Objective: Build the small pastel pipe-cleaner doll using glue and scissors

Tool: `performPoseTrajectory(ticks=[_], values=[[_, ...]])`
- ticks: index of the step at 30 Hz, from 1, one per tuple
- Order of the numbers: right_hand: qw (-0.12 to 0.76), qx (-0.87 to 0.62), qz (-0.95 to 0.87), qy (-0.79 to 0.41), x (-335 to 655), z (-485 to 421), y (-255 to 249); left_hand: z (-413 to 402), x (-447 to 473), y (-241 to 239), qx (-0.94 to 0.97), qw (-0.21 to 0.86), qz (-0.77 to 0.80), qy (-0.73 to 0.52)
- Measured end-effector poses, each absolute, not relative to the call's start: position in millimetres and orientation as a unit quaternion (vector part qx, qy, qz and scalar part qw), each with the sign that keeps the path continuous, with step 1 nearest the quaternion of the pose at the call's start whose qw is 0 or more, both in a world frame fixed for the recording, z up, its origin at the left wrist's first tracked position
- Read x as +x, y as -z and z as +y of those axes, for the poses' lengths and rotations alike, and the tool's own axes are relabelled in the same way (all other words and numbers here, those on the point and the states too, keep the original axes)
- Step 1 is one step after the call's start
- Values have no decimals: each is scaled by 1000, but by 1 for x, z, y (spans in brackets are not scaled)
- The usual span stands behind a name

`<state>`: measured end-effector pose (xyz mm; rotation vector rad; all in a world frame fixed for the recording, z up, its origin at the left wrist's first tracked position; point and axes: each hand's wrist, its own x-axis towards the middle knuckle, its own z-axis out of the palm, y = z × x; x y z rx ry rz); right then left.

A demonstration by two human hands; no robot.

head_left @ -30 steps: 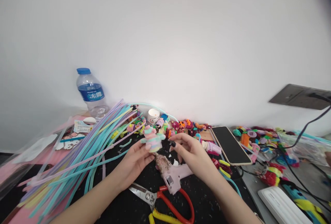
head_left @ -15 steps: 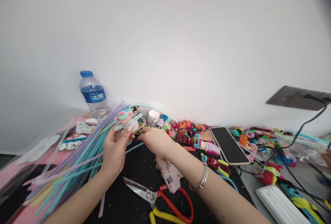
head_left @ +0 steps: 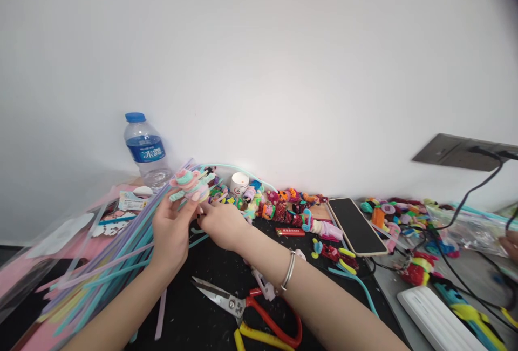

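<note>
My left hand [head_left: 172,229] is raised over the long pipe cleaners [head_left: 121,248] and pinches a small pastel pipe-cleaner figure [head_left: 190,184] in pink, mint and lilac. My right hand [head_left: 220,222], with a silver bracelet on its wrist, reaches across to the left. Its fingers are curled against the pipe-cleaner ends just below the figure; what they grip is hidden. Red-handled scissors [head_left: 259,310] lie on the black mat beneath my right forearm. A pale pink glue gun [head_left: 263,286] is partly covered by that forearm.
A water bottle [head_left: 146,151] stands at the wall on the left. Several small colourful craft figures [head_left: 291,205] line the back. A dark phone [head_left: 354,225], cables, a white device [head_left: 435,321] and more craft pieces lie to the right. Another person's hand [head_left: 510,245] shows at the right edge.
My left hand carried the pastel figure up and to the left, over the pipe cleaners. My right hand left the glue gun area and followed it leftward, crossing over the scissors.
</note>
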<state>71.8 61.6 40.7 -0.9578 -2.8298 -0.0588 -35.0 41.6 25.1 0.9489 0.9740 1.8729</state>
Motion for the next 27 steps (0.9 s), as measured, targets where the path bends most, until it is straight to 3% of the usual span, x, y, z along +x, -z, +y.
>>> performPoseTrajectory(ticks=[5, 10, 13, 16, 20, 27], values=[[147, -398, -904, -50, 113, 43, -54, 39, -33, -26, 367, 431, 379, -732], [216, -444, -856, -150, 172, 10, -55, 25, -17, -17, 402, 527, 410, -627], [336, -493, -717, -360, 195, -6, -45, 15, -5, -9, 413, 591, 418, -552], [402, -494, -634, -438, 203, -16, -36, 7, 2, -5, 434, 632, 405, -498], [405, -481, -586, -512, 196, -25, -32, 0, 7, -2, 466, 666, 363, -456], [369, -475, -594, -534, 191, -30, -33, -1, 9, 5, 483, 665, 364, -438]])
